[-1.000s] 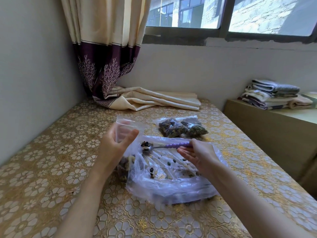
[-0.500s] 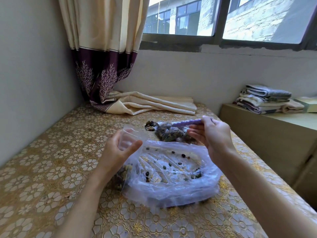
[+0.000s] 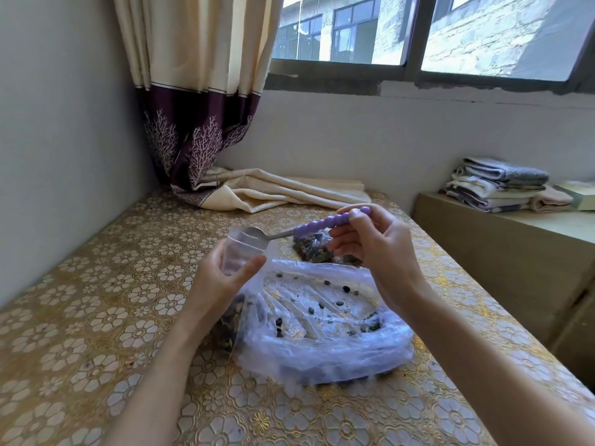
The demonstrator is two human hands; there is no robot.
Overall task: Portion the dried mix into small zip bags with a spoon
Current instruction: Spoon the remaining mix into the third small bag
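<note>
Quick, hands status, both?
Left hand: holding the small zip bag open.
Right hand: pinching the spoon by its purple handle.

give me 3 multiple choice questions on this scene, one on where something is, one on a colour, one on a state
1. Where do the filled small bags lie?
A. on the table beyond the big plastic bag
B. on the side shelf
C. under the curtain

2. What colour is the spoon handle?
A. green
B. purple
C. red

3. What is the left hand doing?
A. lying flat on the table
B. gripping the spoon
C. holding up the small zip bag

Answers:
1 A: they sit on the table past the big plastic bag, partly behind the right hand.
2 B: the beaded handle that the right hand pinches is purple.
3 C: its fingers and thumb hold the small zip bag, with the spoon's bowl at its mouth.
</note>
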